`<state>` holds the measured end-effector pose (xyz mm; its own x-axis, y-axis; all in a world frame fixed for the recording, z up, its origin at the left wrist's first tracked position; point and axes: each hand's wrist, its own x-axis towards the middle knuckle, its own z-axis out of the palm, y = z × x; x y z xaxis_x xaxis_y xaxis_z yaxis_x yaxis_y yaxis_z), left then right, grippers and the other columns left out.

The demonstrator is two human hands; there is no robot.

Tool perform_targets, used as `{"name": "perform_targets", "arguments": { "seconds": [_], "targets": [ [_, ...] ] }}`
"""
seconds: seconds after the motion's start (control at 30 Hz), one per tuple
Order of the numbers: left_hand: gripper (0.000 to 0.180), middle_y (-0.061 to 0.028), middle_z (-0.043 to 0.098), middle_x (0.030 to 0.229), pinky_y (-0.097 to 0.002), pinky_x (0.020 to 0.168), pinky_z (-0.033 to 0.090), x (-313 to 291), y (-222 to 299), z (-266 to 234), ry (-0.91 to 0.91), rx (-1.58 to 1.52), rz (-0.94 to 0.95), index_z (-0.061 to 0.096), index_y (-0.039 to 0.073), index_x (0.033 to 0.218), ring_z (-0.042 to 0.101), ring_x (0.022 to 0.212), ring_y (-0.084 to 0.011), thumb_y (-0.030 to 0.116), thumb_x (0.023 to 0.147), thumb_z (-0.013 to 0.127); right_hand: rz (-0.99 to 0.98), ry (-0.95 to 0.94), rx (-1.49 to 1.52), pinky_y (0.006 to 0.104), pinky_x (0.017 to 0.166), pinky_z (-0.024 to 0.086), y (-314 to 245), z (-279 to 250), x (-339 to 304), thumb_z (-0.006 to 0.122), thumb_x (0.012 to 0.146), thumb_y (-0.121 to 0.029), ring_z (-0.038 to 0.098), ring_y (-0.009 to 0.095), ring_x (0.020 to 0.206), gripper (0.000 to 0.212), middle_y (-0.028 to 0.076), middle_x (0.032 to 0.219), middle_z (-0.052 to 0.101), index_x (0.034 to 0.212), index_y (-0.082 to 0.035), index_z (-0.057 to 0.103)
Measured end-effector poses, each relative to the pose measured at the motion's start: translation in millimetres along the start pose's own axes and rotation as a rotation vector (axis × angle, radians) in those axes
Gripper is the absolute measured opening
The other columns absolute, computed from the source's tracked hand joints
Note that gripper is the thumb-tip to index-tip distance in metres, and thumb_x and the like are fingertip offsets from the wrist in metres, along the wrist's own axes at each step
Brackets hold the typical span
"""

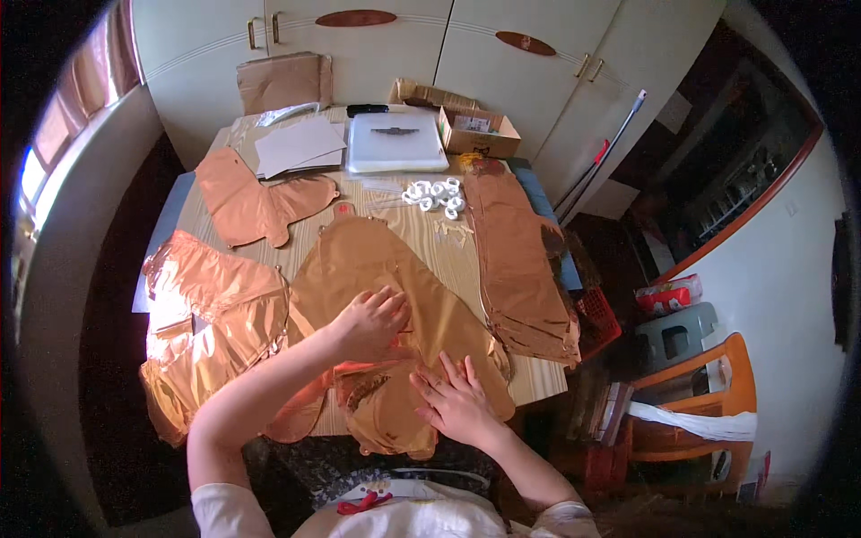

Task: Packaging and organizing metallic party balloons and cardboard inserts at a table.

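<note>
A large flat rose-gold foil balloon (359, 255) lies across the table's near middle, its lower part folded and crumpled towards me. My left hand (372, 318) rests on its centre with fingers curled together over the foil; the fingertips are partly hidden. My right hand (459, 401) lies with fingers spread on the folded near part, palm down. Between the hands the foil bunches up, showing a shiny reddish fold. Left of this balloon lie shiny, creased foil balloons (215, 314), and beyond them a smaller flat foil balloon (238, 202).
A stack of flat foil balloons (513, 260) lies along the table's right side. White ribbon rolls (434, 194) sit mid-table. Farther back are white sheets (300, 143), a translucent plastic case (396, 148) and an open cardboard box (480, 134). A wooden chair (740, 386) stands at right.
</note>
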<state>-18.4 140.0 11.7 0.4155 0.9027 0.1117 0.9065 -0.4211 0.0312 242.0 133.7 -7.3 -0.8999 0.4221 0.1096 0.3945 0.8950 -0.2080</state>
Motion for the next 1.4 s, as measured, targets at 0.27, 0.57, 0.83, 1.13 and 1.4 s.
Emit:
{"name": "perform_targets", "arguments": {
  "seconds": [0.27,0.57,0.83,1.13,1.4],
  "targets": [
    [0.081,-0.0188,0.047,0.135,-0.0556,0.109,0.027,1.7,25.0,12.1,0.087,-0.084,-0.253,0.053,-0.001,0.123,0.035,0.134,-0.0379,0.066,0.076,0.06,-0.013,0.018,0.002,0.0614,0.113,0.012,-1.9,-5.5,3.2,0.053,0.092,-0.045,0.03,0.034,0.139,0.05,0.005,0.141,0.049,0.13,-0.013,0.058],
    [0.085,-0.0182,0.042,0.14,-0.0548,0.113,0.019,0.9,25.7,21.1,0.094,-0.128,-0.28,0.048,0.001,0.129,0.028,0.139,-0.0371,0.066,0.075,0.06,-0.02,0.067,0.012,0.0643,0.109,0.018,-1.6,-2.3,2.6,0.059,0.088,-0.044,0.033,0.034,0.138,0.052,0.004,0.141,0.048,0.13,-0.013,0.057],
    [0.083,-0.0184,0.042,0.14,-0.0542,0.113,0.018,0.7,26.1,21.7,0.11,-0.114,-0.277,0.051,0.0,0.126,0.028,0.138,-0.0372,0.067,0.077,0.057,-0.047,0.062,-0.003,0.0635,0.11,0.018,-2.4,-3.7,0.0,0.057,0.09,-0.044,0.032,0.033,0.138,0.053,0.005,0.142,0.047,0.133,-0.014,0.054],
    [0.081,-0.0187,0.042,0.139,-0.0547,0.113,0.018,-1.4,26.5,22.1,0.125,-0.127,-0.283,0.052,0.0,0.125,0.028,0.138,-0.0379,0.065,0.078,0.057,-0.209,0.102,0.113,0.0577,0.112,0.022,1.3,-13.3,-33.2,0.061,0.087,-0.035,0.044,0.023,0.131,0.045,0.005,0.137,0.053,0.126,-0.012,0.059],
    [0.081,-0.018,0.043,0.139,-0.0545,0.113,0.019,-0.1,26.7,23.6,0.13,-0.089,-0.269,0.051,-0.001,0.124,0.03,0.137,-0.0377,0.065,0.078,0.057,-0.278,0.329,-0.027,0.0427,0.108,0.034,-0.1,12.3,-31.6,0.059,0.087,-0.021,0.059,0.015,0.116,0.025,0.0,0.116,0.067,0.108,-0.014,0.07]
  ]
}}
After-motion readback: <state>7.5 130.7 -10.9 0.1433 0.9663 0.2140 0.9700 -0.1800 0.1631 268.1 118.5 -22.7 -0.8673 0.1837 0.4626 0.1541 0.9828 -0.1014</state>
